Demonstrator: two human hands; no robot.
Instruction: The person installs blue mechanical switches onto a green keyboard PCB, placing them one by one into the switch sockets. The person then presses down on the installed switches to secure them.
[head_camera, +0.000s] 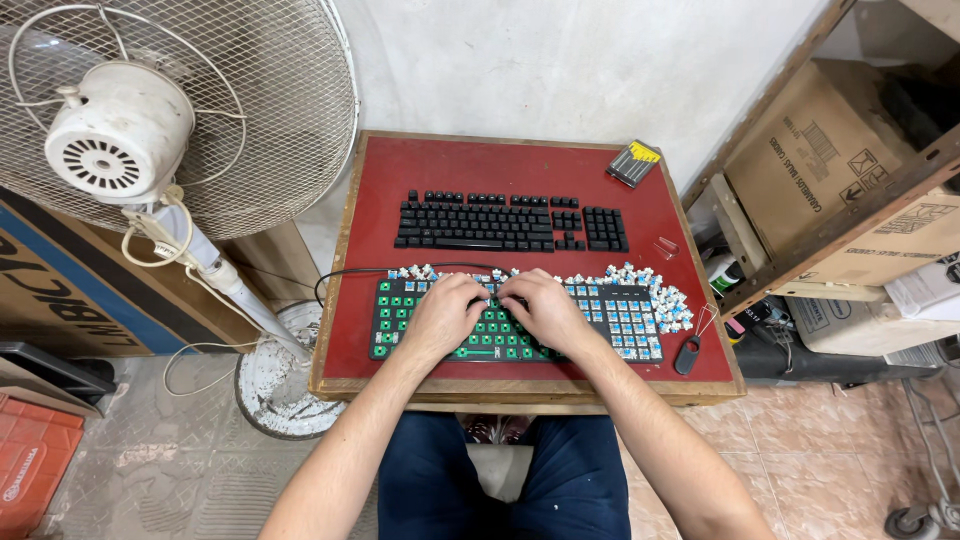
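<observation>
Resting flat near the front edge of the red-topped desk (380, 170), the stripped keyboard (515, 322) shows its green plate and rows of small blue switches with the caps off. As a judgement, it looks stiff and fairly light, stable where it lies, but the exposed switch stems are small and probably delicate — better held by the frame edges than by the switches themselves. A black cable (350, 275) runs off its left end, so it would likely drag if lifted.

Both hands lie on the upper middle of the board, close together. The left hand (445, 312) is curled palm down, its fingertips pressing among the switches; the right hand (540, 308) is curled the same way just beside it. Whether either pinches a switch or a tool I cannot tell — the fingers hide it.

Loose switches (660, 295) lie heaped along the back edge and right end. Behind stands a complete black keyboard (510, 222), well apart; a small screwdriver set (633, 163) sits at the far right corner, and a black puller (686, 356) near the right end.
</observation>
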